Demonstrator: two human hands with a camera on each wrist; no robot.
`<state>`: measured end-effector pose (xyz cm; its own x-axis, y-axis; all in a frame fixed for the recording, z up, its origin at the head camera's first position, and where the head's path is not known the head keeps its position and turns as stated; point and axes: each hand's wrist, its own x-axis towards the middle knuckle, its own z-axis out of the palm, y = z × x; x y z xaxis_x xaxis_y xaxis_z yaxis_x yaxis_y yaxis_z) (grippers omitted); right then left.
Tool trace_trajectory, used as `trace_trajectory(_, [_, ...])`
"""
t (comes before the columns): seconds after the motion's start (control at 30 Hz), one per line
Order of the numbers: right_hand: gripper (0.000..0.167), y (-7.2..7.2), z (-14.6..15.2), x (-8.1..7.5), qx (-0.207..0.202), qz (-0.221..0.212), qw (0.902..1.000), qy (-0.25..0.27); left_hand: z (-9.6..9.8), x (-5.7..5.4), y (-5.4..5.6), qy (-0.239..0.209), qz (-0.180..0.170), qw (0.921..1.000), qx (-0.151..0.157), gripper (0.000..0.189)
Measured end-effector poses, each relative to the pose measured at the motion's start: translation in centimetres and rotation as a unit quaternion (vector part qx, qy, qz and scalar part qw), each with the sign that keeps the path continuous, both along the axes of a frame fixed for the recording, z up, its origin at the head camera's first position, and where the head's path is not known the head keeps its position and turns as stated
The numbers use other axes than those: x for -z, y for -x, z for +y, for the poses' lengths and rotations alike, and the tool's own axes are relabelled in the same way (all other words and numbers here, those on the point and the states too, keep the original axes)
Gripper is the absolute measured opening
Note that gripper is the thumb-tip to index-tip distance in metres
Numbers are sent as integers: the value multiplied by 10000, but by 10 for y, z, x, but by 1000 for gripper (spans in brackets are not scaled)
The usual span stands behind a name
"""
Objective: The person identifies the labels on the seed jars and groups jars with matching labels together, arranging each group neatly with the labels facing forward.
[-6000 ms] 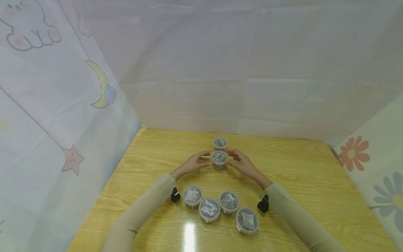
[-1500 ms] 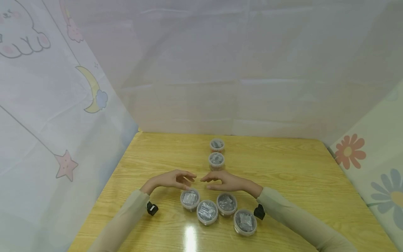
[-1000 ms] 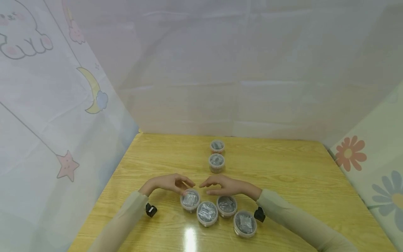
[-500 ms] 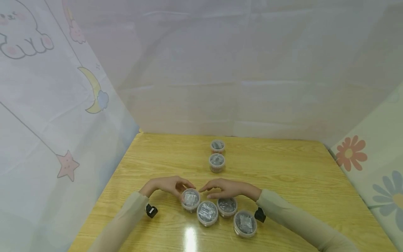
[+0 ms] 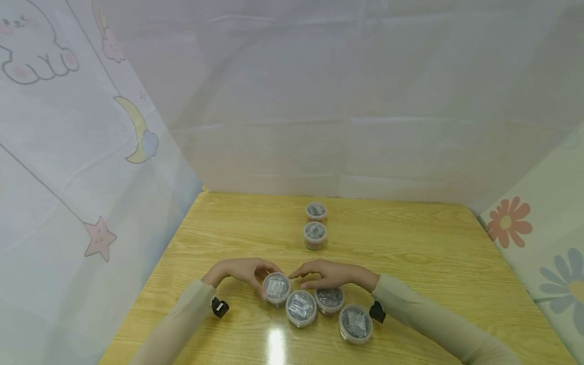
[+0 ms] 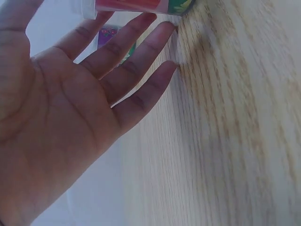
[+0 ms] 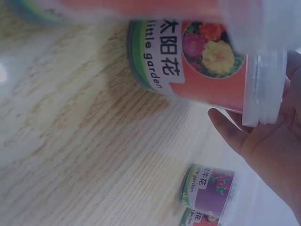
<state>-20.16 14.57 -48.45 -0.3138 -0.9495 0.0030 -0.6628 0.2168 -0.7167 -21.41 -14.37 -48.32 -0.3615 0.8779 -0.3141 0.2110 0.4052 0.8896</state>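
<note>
In the head view my left hand [image 5: 248, 271] holds the leftmost lidded plastic tub [image 5: 276, 288], thumb at its near left side and fingers behind. The left wrist view shows that tub's red wall [image 6: 136, 4] beside the fingertips. My right hand [image 5: 330, 274] is loosely curled, partly over the far edge of another tub [image 5: 329, 300]. In the right wrist view its fingers [image 7: 230, 132] are beside the lid of this red-labelled "little garden" tub [image 7: 202, 61]. Two more tubs, one in the middle [image 5: 301, 308] and one at the right [image 5: 356, 323], stand nearer the person.
Farther back on the wooden table [image 5: 410, 248], a purple-labelled tub [image 5: 315, 235] stands in front of a red-labelled one [image 5: 316, 211]. Printed cloth walls [image 5: 283, 126] enclose the back and sides.
Both hands have come back from the purple-labelled tub toward the near ones. In the last second, the left hand has lowered around the leftmost tub; the right hand has sunk slightly.
</note>
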Motion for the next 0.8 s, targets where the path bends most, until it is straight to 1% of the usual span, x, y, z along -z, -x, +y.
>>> trace_trajectory(0.13, [41,-1,0,-1,25,-18,10000,-38,1,2,0,-8,56,9999,83,67])
trace_trajectory(0.3, [41,-2,0,-1,44,-42,9999,-90,2,4,-1,-39,53,10000,50,65])
trace_trajectory(0.5, [41,-2,1,0,52,-6,10000,-67,1,4,0,-179,-93,9998,36,62])
trace_trajectory(0.6, [42,-3,1,-2,78,-50,9999,-77,0,3,1,-251,-172,9995,55,62])
trace_trajectory(0.7, [44,-4,2,-5,126,-110,9998,-93,0,3,2,-308,-151,9994,78,61])
trace_trajectory(0.8, [47,-5,4,-7,193,-163,9996,-97,0,2,4,-365,-91,9993,23,61])
